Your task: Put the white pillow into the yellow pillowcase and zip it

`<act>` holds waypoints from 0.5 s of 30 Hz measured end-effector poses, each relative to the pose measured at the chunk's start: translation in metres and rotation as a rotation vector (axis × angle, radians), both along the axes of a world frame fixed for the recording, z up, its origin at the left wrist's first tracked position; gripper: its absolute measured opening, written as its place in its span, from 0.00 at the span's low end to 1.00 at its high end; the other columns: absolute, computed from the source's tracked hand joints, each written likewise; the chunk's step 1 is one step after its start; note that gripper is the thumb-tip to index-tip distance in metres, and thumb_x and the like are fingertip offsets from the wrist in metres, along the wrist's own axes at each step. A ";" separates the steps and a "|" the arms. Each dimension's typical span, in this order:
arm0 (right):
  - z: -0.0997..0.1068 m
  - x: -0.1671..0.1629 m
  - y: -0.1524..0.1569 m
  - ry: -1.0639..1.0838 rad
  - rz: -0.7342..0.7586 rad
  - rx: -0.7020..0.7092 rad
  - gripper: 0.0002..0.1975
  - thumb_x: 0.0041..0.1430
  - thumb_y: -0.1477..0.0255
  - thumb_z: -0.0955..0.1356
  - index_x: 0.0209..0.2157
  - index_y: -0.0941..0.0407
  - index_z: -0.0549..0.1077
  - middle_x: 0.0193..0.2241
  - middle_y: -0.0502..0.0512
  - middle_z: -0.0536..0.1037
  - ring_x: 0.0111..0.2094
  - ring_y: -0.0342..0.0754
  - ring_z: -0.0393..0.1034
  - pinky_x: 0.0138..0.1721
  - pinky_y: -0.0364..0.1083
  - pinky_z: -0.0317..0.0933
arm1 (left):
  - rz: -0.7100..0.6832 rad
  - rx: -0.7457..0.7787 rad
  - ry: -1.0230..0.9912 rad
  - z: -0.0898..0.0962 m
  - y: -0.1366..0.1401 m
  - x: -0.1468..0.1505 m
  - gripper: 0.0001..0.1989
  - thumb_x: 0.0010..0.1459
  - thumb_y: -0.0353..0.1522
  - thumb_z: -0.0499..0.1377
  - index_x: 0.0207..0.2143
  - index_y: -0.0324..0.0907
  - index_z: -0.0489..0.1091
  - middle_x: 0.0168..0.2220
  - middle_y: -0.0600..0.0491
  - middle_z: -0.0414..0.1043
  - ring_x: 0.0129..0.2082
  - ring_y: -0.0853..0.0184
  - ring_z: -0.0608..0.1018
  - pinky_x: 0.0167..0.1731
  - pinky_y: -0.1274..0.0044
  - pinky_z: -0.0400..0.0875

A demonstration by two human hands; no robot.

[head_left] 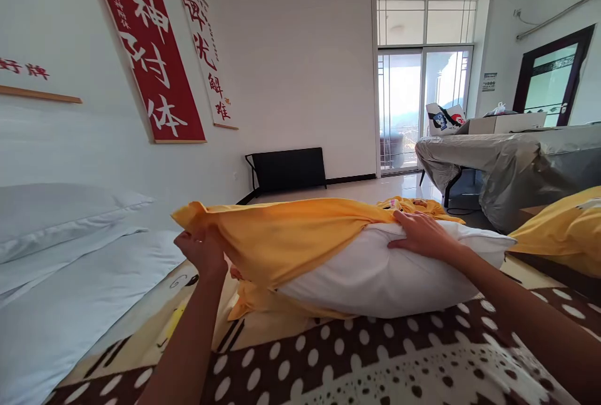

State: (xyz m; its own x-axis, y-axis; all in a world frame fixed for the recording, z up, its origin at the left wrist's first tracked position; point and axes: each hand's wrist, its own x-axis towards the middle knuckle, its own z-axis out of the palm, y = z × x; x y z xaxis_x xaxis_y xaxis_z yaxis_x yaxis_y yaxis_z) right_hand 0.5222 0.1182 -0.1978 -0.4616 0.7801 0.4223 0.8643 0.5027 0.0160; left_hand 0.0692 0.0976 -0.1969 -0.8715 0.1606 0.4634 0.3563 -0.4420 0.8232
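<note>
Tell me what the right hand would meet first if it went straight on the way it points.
The yellow cover, probably: its edge lies right at the front of the right hand on the white pillow, though depth is unclear.

Free overhead, above yellow pillowcase [291, 236] and white pillow [370, 276]. Passable near side, over dotted cloth [338, 361] between left forearm [188, 336] and right forearm [521, 302]. Blocked left by stacked white pillows [79, 286], right by yellow bundle [568, 230], partly behind by crumpled yellow cloth [422, 206].
</note>
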 end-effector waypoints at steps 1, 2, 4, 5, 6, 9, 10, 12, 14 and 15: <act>0.000 -0.002 0.006 -0.014 -0.037 0.028 0.24 0.55 0.53 0.66 0.44 0.57 0.66 0.39 0.62 0.75 0.42 0.58 0.69 0.39 0.49 0.57 | 0.017 0.006 -0.015 -0.006 -0.007 0.004 0.19 0.44 0.30 0.59 0.38 0.42 0.53 0.39 0.55 0.60 0.39 0.71 0.66 0.41 0.78 0.63; -0.001 -0.004 0.012 -0.034 -0.066 0.049 0.23 0.56 0.53 0.64 0.45 0.57 0.66 0.38 0.63 0.76 0.41 0.59 0.69 0.39 0.49 0.57 | 0.015 0.002 -0.029 -0.014 -0.016 0.009 0.18 0.46 0.30 0.57 0.39 0.43 0.53 0.41 0.55 0.60 0.42 0.71 0.67 0.43 0.78 0.63; 0.001 -0.011 0.017 -0.072 -0.103 0.063 0.22 0.59 0.53 0.61 0.45 0.56 0.67 0.37 0.63 0.76 0.40 0.58 0.70 0.38 0.48 0.56 | -0.086 -0.071 -0.039 -0.037 -0.035 0.027 0.13 0.47 0.31 0.55 0.36 0.43 0.56 0.39 0.55 0.63 0.42 0.70 0.69 0.43 0.77 0.64; 0.003 -0.016 0.017 -0.083 -0.114 0.061 0.22 0.60 0.53 0.60 0.45 0.56 0.68 0.37 0.62 0.76 0.39 0.57 0.70 0.37 0.48 0.56 | -0.186 -0.139 -0.042 -0.052 -0.046 0.039 0.12 0.46 0.33 0.56 0.34 0.42 0.58 0.36 0.54 0.65 0.39 0.68 0.71 0.40 0.75 0.66; 0.005 -0.021 0.015 -0.084 -0.121 0.057 0.21 0.61 0.53 0.59 0.44 0.55 0.68 0.37 0.62 0.76 0.39 0.57 0.71 0.36 0.47 0.55 | -0.303 -0.217 -0.043 -0.066 -0.057 0.054 0.12 0.45 0.34 0.57 0.32 0.42 0.60 0.32 0.53 0.68 0.35 0.65 0.73 0.35 0.74 0.68; 0.017 -0.040 -0.007 -0.033 -0.145 0.088 0.17 0.62 0.57 0.59 0.42 0.53 0.69 0.35 0.59 0.77 0.37 0.55 0.71 0.33 0.45 0.53 | -0.705 -0.454 -0.078 -0.104 -0.083 0.107 0.22 0.39 0.41 0.64 0.37 0.40 0.66 0.33 0.45 0.74 0.29 0.58 0.77 0.25 0.71 0.69; 0.021 -0.047 -0.020 -0.008 -0.146 0.117 0.15 0.62 0.59 0.59 0.41 0.53 0.69 0.33 0.59 0.77 0.36 0.54 0.71 0.31 0.45 0.52 | -0.867 -0.510 -0.126 -0.111 -0.087 0.124 0.28 0.42 0.43 0.64 0.45 0.44 0.64 0.41 0.43 0.74 0.33 0.56 0.78 0.27 0.69 0.71; 0.028 -0.059 -0.052 0.030 -0.081 0.190 0.10 0.62 0.65 0.60 0.40 0.53 0.69 0.31 0.57 0.77 0.34 0.52 0.70 0.30 0.44 0.50 | -1.089 -0.511 -0.191 -0.114 -0.089 0.150 0.32 0.47 0.47 0.61 0.53 0.49 0.58 0.52 0.43 0.68 0.40 0.55 0.77 0.32 0.66 0.73; 0.031 -0.072 -0.090 0.030 0.082 0.262 0.07 0.61 0.71 0.61 0.38 0.54 0.68 0.30 0.55 0.76 0.32 0.50 0.69 0.30 0.44 0.50 | -1.124 -0.441 -0.171 -0.108 -0.082 0.166 0.31 0.51 0.47 0.58 0.54 0.46 0.58 0.54 0.43 0.66 0.43 0.56 0.76 0.38 0.64 0.73; 0.031 -0.078 -0.108 0.013 0.172 0.295 0.06 0.60 0.74 0.60 0.37 0.54 0.68 0.30 0.55 0.76 0.31 0.49 0.69 0.30 0.44 0.50 | -1.085 -0.408 -0.142 -0.103 -0.076 0.171 0.29 0.52 0.46 0.57 0.53 0.44 0.60 0.52 0.43 0.68 0.44 0.56 0.75 0.40 0.64 0.72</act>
State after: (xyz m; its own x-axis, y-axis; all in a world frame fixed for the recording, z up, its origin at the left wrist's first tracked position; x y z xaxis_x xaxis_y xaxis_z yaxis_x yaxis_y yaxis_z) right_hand 0.4438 0.0101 -0.1665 -0.5687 0.5348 0.6250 0.7685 0.6164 0.1717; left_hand 0.2403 0.0211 -0.3004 -0.2256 0.9674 0.1149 -0.1532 -0.1517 0.9765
